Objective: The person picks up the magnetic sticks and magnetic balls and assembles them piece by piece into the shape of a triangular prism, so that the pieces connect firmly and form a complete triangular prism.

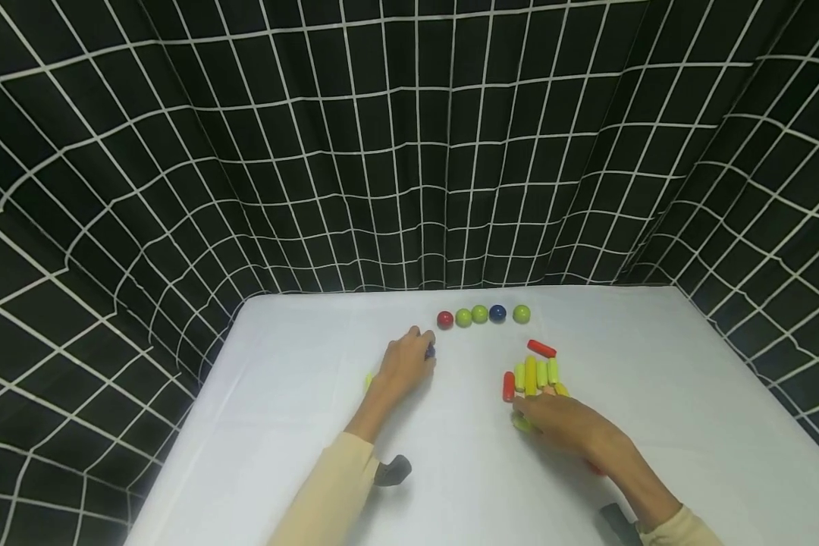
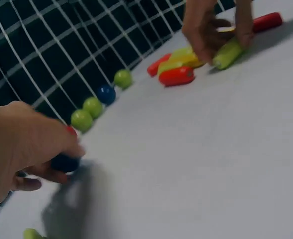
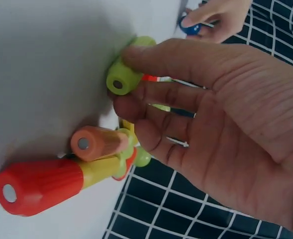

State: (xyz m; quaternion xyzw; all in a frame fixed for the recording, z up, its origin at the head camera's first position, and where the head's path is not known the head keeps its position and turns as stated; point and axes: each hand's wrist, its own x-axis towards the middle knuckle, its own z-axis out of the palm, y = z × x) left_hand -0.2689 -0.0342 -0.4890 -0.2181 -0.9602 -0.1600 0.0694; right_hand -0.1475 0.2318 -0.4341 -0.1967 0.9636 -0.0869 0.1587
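Note:
In the head view my left hand (image 1: 404,362) pinches a dark blue ball (image 1: 430,352), left of a row of balls. The left wrist view shows the same blue ball (image 2: 65,163) low over the white table, under the thumb and fingers. My right hand (image 1: 565,422) pinches a short green magnetic rod (image 1: 522,423) just in front of a group of rods. Up close, this green rod (image 3: 122,74) lies between thumb and fingertips, a round metal disc in its end. Beside the right hand are an orange rod (image 3: 99,143) and a red rod (image 3: 39,188).
Toward the back edge sit a red ball (image 1: 445,320), a blue ball (image 1: 497,313) and several green ones. A red rod (image 1: 542,349) lies behind yellow (image 1: 531,374) and green rods. A yellow-green piece (image 1: 368,381) lies partly behind the left hand. Black grid cloth (image 1: 423,152) surrounds the table.

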